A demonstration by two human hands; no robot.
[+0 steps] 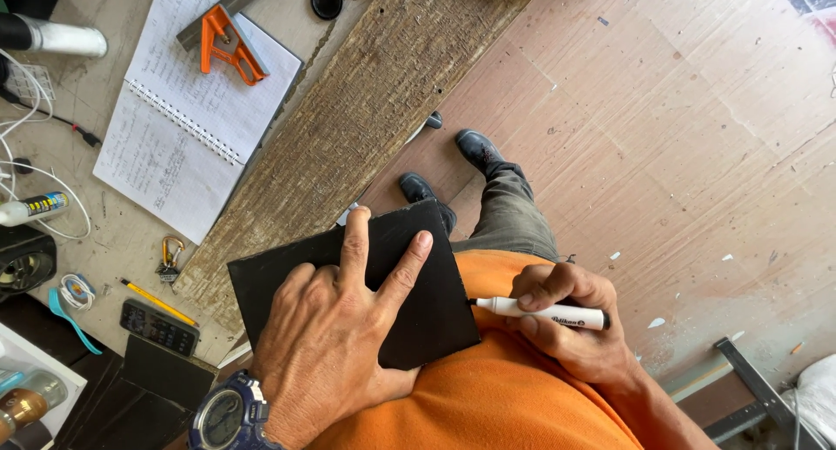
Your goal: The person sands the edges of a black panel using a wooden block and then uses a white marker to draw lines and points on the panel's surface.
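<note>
On the far left, the cluttered tabletop [131,232] carries an open spiral-bound notebook of squared paper [187,110], with an orange-handled square tool [228,45] lying across its upper page. A yellow pencil [158,302] and a dark pocket calculator [159,326] lie nearer the body, and a rough grey-brown wooden plank [366,110] runs diagonally along the tabletop edge.

The flat black rectangular board [409,302] rests partly on that plank edge and partly against the orange shirt [488,389]. Its surface is matt, uniformly dark, with straight edges and square corners; no mark is visible on it.

The left hand [335,337], with a dark blue wristwatch [222,418] at the wrist, lies palm-down on the board. Its fingers [355,241] are spread apart and pressed flat, pinning the board in place.

The right hand [570,324] has its fingers closed around a white marker pen with a black cap end [549,313]. The tip points at the right edge of the board and sits just beside it; contact cannot be confirmed.

The step in hand appears to be marking the board. The next move calls for steady downward pressure from the left hand while the tip is placed on the dark surface, since the board is only partly supported and could tilt.
</note>
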